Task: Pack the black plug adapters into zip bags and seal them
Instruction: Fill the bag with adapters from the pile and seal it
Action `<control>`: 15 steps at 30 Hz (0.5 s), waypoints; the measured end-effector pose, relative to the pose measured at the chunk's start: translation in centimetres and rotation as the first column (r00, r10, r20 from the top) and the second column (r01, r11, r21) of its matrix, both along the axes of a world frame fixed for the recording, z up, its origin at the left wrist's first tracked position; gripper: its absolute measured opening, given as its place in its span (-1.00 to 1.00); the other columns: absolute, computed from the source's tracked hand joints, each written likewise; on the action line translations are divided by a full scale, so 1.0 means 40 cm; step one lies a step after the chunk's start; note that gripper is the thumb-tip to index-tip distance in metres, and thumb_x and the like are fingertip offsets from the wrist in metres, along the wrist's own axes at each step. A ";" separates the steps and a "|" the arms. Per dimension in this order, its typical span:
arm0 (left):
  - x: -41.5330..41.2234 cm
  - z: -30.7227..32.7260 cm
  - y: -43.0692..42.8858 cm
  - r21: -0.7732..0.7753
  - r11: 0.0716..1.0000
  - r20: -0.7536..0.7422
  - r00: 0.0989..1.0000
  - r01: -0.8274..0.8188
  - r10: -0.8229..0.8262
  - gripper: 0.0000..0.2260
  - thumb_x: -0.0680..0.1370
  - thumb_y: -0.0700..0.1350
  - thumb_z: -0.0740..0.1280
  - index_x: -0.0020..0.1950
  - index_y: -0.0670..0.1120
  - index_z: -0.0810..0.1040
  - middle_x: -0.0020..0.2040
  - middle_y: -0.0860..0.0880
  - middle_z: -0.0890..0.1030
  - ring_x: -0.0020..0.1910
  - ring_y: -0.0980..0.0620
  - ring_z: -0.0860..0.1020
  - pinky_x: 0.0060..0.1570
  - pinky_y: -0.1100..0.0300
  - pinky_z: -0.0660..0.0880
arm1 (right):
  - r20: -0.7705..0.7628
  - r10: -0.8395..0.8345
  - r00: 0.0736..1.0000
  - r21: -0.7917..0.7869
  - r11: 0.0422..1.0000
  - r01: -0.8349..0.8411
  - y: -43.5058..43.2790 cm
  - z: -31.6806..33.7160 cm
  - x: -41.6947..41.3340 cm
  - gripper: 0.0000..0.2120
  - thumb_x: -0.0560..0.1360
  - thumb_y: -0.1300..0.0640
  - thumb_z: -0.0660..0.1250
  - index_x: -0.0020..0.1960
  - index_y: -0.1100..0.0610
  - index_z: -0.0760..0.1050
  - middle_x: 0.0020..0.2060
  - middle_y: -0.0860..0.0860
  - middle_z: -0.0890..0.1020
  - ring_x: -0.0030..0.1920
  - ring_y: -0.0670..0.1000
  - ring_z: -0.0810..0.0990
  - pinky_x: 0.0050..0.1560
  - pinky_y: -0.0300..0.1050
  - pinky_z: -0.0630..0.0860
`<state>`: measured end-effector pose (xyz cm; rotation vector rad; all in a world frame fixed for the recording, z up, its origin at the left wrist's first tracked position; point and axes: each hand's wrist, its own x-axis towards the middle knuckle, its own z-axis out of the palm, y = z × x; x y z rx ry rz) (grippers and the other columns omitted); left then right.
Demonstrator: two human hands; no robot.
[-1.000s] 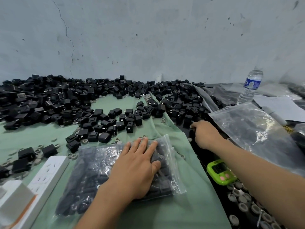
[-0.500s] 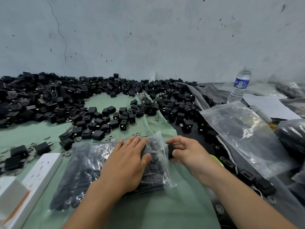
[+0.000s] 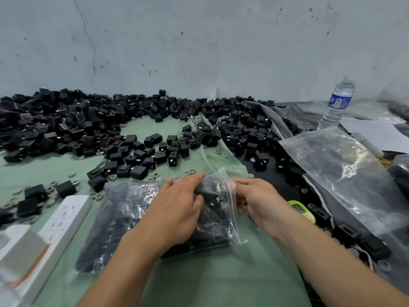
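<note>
on my feed the clear plastic zip bag [image 3: 132,220] stuffed with black plug adapters lies flat on the pale green cloth [image 3: 210,282], just below the centre of the frame, its mouth turned to the right. my left hand [image 3: 177,209] rests palm down on the right half of the bag, fingers straight and held close together, tips pointing to the upper right, thumb tucked beside them. my right hand [image 3: 259,202] sits at the mouth, right of centre, fingers curled in and thumb on top, pinching the bag's open edge by the zip strip; i cannot tell if an adapter is inside that grip.

the heap of loose black plug adapters [image 3: 66,129] fills the band from the left edge to the upper middle, against the grey wall, with small grey plastic rings [image 3: 112,177] scattered among them. a white power strip [image 3: 64,220] lies at the lower left, near the bag. at the right a second clear zip bag [image 3: 343,173] lies slack, a clear water bottle with a blue label [image 3: 337,105] stands upright at the upper right, and a lime green timer [image 3: 301,209] shows just beyond my right wrist.
</note>
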<state>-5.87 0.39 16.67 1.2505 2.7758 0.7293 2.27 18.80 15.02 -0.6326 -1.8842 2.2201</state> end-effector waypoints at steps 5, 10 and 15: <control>-0.004 0.023 -0.023 0.103 0.993 0.135 0.990 -0.059 0.045 -0.31 0.60 -0.32 0.13 0.61 0.24 0.12 0.44 0.09 0.49 -0.07 0.15 0.50 0.08 0.16 0.54 | 0.061 0.054 0.997 0.208 0.976 -0.065 -0.019 0.001 -0.012 -0.91 0.50 0.09 0.51 -0.11 0.10 0.76 -0.16 0.16 0.75 -0.15 0.13 0.66 0.15 0.20 0.59; -0.005 0.042 -0.019 0.290 0.929 0.101 0.972 -0.231 0.210 -0.51 0.60 -0.23 0.25 0.47 0.19 0.39 0.16 0.17 0.65 -0.17 0.29 0.55 -0.21 0.42 0.49 | 0.010 -0.005 1.000 0.363 0.932 0.001 -0.022 -0.013 -0.019 -0.95 0.39 0.10 0.60 -0.20 -0.02 0.75 -0.26 0.00 0.75 -0.23 0.02 0.73 -0.12 -0.06 0.68; 0.112 0.048 0.044 0.198 0.972 -0.302 0.935 -0.129 0.186 -0.74 0.53 0.27 0.22 -0.22 0.14 0.45 -0.43 0.19 0.47 -0.53 0.21 0.37 -0.51 0.28 0.15 | 0.018 0.062 0.998 0.441 0.895 -0.063 -0.021 -0.017 -0.018 -0.88 0.29 0.06 0.46 -0.19 0.00 0.73 -0.23 0.01 0.75 -0.16 0.17 0.73 -0.02 0.14 0.66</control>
